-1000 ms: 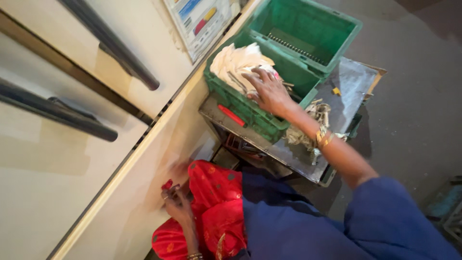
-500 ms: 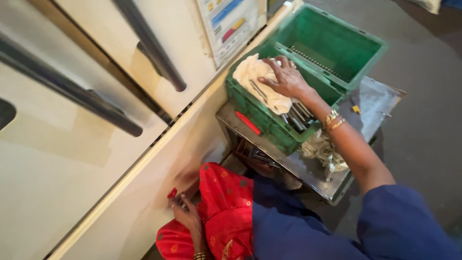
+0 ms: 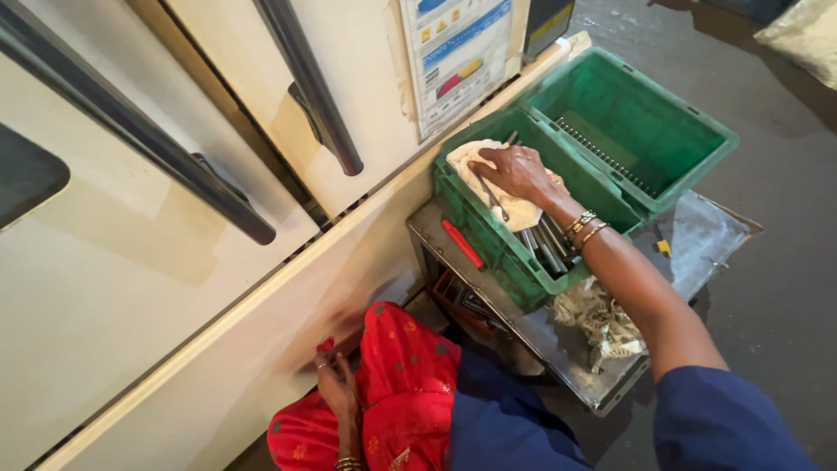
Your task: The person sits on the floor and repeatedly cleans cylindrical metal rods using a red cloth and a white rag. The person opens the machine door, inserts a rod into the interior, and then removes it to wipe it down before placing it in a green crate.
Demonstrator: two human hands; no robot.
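Observation:
My right hand (image 3: 514,170) reaches into the nearer green plastic crate (image 3: 488,240) and rests on a white cloth (image 3: 523,209), its fingers closed around a thin metal rod (image 3: 491,196). Several grey metal rods (image 3: 545,244) lie in the crate beside the cloth. My left hand (image 3: 336,379) is low near my lap, against red fabric (image 3: 401,375), pinching a small red piece; what it is I cannot make out.
A second green crate (image 3: 636,131) stands behind the first, both on a low metal trolley (image 3: 567,349) with a wad of rag (image 3: 602,318). A cream machine panel (image 3: 131,262) with dark bar handles (image 3: 309,87) fills the left. Grey floor (image 3: 785,218) lies to the right.
The view has shifted, moving the crates right and down in frame. My right hand has slid across the white cloth and closed on a thin rod. My left hand stays by the red fabric.

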